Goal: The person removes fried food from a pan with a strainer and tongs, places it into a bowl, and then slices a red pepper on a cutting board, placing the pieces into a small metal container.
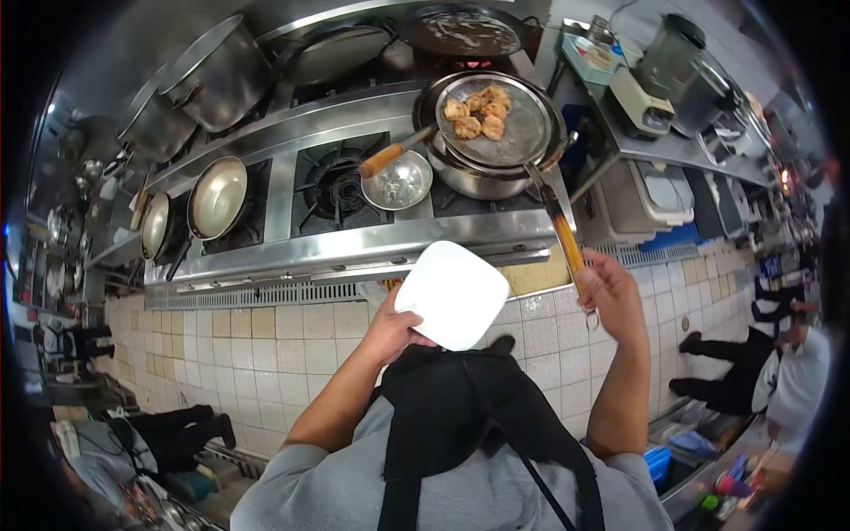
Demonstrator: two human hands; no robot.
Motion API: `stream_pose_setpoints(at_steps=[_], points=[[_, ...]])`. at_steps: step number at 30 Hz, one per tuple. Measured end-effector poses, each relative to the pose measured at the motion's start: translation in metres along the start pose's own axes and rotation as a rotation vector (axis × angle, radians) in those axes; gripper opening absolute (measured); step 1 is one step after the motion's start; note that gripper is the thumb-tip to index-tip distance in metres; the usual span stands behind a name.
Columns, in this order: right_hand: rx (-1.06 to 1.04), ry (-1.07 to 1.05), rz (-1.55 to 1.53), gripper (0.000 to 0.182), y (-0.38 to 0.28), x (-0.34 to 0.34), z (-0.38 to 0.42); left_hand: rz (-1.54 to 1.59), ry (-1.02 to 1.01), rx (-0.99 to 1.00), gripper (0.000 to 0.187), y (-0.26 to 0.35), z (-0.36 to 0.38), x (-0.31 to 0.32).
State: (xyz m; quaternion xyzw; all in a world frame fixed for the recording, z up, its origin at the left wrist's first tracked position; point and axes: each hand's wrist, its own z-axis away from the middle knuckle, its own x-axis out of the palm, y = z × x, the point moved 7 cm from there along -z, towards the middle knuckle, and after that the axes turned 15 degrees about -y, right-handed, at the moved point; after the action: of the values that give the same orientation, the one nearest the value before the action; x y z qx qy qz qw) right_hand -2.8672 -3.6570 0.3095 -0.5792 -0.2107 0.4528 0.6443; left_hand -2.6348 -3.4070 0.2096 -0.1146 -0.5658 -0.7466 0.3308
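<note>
With browned food (493, 110) in the strainer (529, 126) over the pot (482, 184), the right hand (611, 296), near-right of the pot, curls round a wooden-handled tool (567, 241) slanting forward-left to the pot's edge, and the left hand (394, 333), near-left of the pot, clasps a white plate (453, 295).

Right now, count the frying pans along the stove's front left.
2. One frying pan sits left of the steel bowl; the second pan is beside it, farther left, near the stove's end. I see no others hidden there.
</note>
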Motion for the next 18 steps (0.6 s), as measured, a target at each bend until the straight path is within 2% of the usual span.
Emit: stream_pose_setpoints(at_steps=[2,4,8,10,11,13,14,16,17,18], points=[[-0.021,0.022,0.020,0.044,-0.005,-0.027,-0.039,0.043,0.074,0.038,0.069,-0.003,-0.003,-0.014],[-0.016,0.134,0.151,0.050,-0.011,-0.057,-0.083,0.086,0.168,0.105,0.071,-0.009,-0.004,-0.023],[-0.012,0.198,0.243,0.054,-0.020,-0.089,-0.173,0.100,0.344,0.170,0.070,-0.007,-0.009,-0.007],[-0.112,0.297,0.105,0.046,0.005,-0.111,-0.214,0.163,0.402,0.233,0.067,-0.014,-0.009,-0.001],[-0.098,0.288,0.106,0.046,0.022,-0.114,-0.221,0.170,0.412,0.222,0.067,-0.019,-0.008,0.004],[-0.126,0.463,-0.096,0.033,0.059,-0.131,-0.229,0.174,0.478,0.272,0.065,-0.019,0.001,0.008],[-0.136,0.448,-0.132,0.018,0.094,-0.137,-0.234,0.164,0.494,0.278,0.065,-0.020,0.006,0.009],[0.083,0.238,-0.073,0.014,0.135,-0.117,-0.217,0.183,0.552,0.282,0.065,-0.028,0.014,0.002],[0.225,0.032,-0.043,0.013,0.156,-0.095,-0.204,0.197,0.604,0.285,0.066,-0.031,0.021,-0.005],[0.308,-0.088,0.130,0.018,0.179,-0.080,-0.193,0.202,0.631,0.296,0.066,-0.031,0.025,-0.012]])
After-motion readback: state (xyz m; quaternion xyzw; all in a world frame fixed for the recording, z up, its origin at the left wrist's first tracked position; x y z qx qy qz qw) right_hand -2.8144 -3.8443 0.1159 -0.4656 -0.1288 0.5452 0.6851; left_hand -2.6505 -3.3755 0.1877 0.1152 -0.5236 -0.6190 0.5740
